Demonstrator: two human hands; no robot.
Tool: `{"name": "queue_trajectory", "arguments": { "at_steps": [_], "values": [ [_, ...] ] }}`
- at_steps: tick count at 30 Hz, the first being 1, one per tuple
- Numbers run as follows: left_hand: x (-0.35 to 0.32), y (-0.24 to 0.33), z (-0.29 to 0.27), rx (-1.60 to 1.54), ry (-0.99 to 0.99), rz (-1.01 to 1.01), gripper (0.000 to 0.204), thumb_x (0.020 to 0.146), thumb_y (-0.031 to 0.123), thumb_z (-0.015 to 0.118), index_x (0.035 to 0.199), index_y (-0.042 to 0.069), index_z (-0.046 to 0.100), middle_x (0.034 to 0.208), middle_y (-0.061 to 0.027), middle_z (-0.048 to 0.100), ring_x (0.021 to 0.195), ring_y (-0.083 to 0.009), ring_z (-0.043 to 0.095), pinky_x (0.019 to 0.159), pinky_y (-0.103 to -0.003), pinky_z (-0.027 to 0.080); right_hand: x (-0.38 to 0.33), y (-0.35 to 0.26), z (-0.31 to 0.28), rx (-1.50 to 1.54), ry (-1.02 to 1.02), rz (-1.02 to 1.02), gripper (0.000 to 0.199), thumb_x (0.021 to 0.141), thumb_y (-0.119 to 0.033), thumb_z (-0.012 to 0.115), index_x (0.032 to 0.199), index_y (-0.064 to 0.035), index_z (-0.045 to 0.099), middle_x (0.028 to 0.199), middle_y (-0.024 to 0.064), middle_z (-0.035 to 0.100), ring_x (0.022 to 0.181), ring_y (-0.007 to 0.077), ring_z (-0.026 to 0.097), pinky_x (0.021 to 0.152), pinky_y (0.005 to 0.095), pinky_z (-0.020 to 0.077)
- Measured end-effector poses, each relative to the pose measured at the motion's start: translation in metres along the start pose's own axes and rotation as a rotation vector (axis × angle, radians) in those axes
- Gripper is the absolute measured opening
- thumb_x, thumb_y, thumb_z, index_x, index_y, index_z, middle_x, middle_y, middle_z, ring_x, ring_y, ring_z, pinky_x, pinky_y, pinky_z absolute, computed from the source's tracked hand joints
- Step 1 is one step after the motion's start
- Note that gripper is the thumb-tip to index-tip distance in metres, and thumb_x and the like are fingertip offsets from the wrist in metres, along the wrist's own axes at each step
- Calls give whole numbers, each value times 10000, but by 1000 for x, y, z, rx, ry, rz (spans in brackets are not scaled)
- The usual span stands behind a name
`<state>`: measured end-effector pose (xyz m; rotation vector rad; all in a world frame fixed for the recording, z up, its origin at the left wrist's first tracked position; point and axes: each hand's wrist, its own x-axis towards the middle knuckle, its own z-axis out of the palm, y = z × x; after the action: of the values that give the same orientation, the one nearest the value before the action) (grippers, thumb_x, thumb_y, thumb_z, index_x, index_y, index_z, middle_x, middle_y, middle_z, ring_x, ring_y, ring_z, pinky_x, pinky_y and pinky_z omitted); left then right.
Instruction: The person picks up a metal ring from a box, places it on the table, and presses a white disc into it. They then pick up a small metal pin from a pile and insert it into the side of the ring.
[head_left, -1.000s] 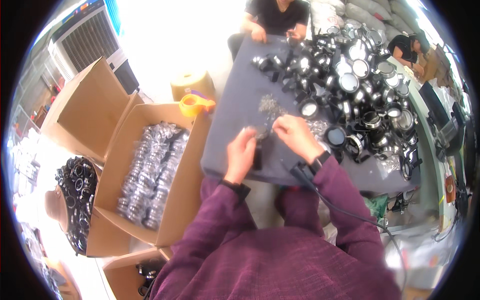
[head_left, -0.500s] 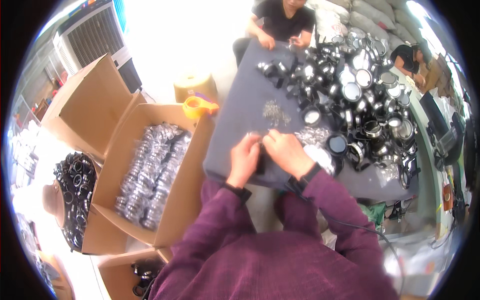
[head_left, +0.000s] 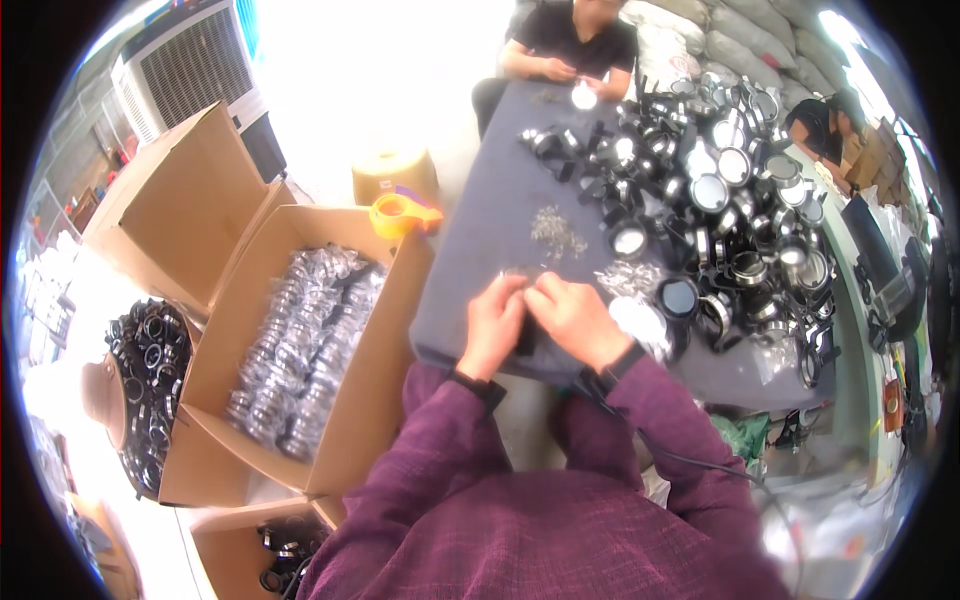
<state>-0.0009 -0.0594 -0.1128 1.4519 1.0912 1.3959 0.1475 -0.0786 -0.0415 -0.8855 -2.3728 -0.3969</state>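
Over the near part of the grey table, my left hand and my right hand meet with fingers closed and fingertips nearly touching. A dark piece shows between and below them; its kind is hidden by the fingers. Just beyond the hands lies a small heap of tiny metal parts. To the right of my right hand are shiny silvery pieces and a white round thing. Close by sits a black ring-shaped part with a grey disc face.
A big pile of black and silver round parts covers the table's right side. Left stands an open carton of plastic-wrapped rings, with a yellow tape dispenser at its corner. Across the table sits a person. A cable crosses my right sleeve.
My hands stay together, with a small shift of the fingers; the right fingers are bent closer to the left. Across the table, the person's hands have come together, with a white disc now showing there.
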Motion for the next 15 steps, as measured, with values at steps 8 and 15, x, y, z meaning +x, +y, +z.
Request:
{"name": "queue_trajectory", "arguments": {
  "at_steps": [8, 15],
  "values": [
    [-2, -4, -1, -120, -33, -73, 256, 880, 34, 515, 1100, 46, 647, 712, -29, 626, 524, -70, 529, 464, -246, 431, 5, 0, 12, -92, -22, -68, 80, 744, -87, 595, 783, -37, 547, 792, 112, 568, 600, 233, 642, 509, 330, 535],
    [-5, 17, 0, -164, -93, -119, 200, 935, 38, 485, 1097, 30, 602, 712, 19, 592, 490, -22, 483, 400, -172, 370, 3, -1, 9, -74, 47, -31, 87, 721, -79, 578, 777, -52, 517, 743, 97, 522, 590, 237, 599, 488, 348, 492]
  ]
}}
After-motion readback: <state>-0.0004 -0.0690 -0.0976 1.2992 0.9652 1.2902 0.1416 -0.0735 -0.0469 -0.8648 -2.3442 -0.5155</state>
